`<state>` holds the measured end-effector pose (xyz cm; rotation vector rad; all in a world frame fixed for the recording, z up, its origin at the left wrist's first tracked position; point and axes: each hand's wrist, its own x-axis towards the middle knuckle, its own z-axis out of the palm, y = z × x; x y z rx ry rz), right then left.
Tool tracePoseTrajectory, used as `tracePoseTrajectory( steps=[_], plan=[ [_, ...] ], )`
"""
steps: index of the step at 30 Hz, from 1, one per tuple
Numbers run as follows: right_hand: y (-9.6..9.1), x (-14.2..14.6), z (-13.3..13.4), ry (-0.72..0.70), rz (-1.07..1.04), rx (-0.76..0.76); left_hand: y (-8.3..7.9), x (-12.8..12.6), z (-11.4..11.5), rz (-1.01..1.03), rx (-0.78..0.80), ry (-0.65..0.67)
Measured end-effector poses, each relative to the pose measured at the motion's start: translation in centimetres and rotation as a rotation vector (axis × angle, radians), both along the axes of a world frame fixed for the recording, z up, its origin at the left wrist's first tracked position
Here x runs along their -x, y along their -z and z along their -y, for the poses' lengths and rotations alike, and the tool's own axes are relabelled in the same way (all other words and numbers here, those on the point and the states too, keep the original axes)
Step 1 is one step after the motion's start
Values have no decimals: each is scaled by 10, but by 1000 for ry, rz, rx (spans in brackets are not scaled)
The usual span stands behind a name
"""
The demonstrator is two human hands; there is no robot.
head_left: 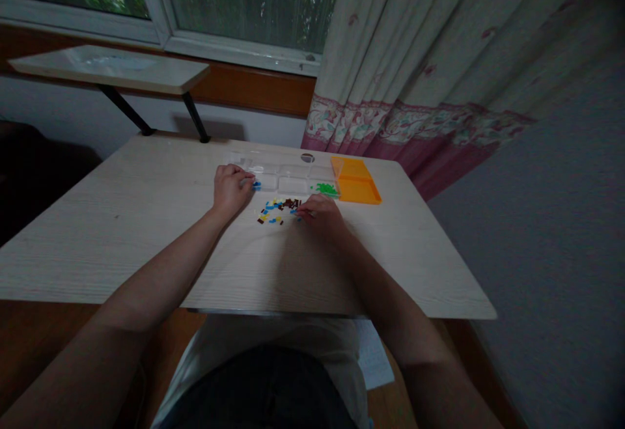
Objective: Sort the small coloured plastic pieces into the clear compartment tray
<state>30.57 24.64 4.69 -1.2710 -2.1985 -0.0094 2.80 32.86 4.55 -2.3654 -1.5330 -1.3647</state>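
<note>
A loose pile of small blue, yellow and brown building-brick-like pieces (280,206) lies on the table. At its right side, my right hand (323,213) is closed in a pinch, fingertips down beside a blue piece; whether they grip it is too small to tell. My left hand (230,189) reaches the left end of a clear compartment box (293,185), its fingers pinched together. Small blue pieces (256,185) show right at those fingertips, in or over the front left compartment. Green pieces (325,189) lie in the front right compartment.
An orange tray-like part (360,189) adjoins the box's right end. Behind it are a round hole (307,157) in the tabletop and a curtain (371,116). A raised shelf (146,72) on black legs stands at the back left. The table's front edge runs before my lap.
</note>
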Motion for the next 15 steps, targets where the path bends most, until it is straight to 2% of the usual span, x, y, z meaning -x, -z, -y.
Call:
tracePoseTrajectory(
  steps=[5, 9, 12, 15],
  plan=[
    [1, -1, -1, 5, -8, -20, -13, -13, 17, -92, -46, 150],
    [0, -1, -1, -11, -32, -3, -21, -25, 34, -180, -59, 331],
    [-1, 0, -1, -22, -100, 12, -24, -31, 42, -226, -56, 470],
    [-3, 1, 0, -61, -187, 34, -23, -35, 45, -262, -51, 551]
  ],
)
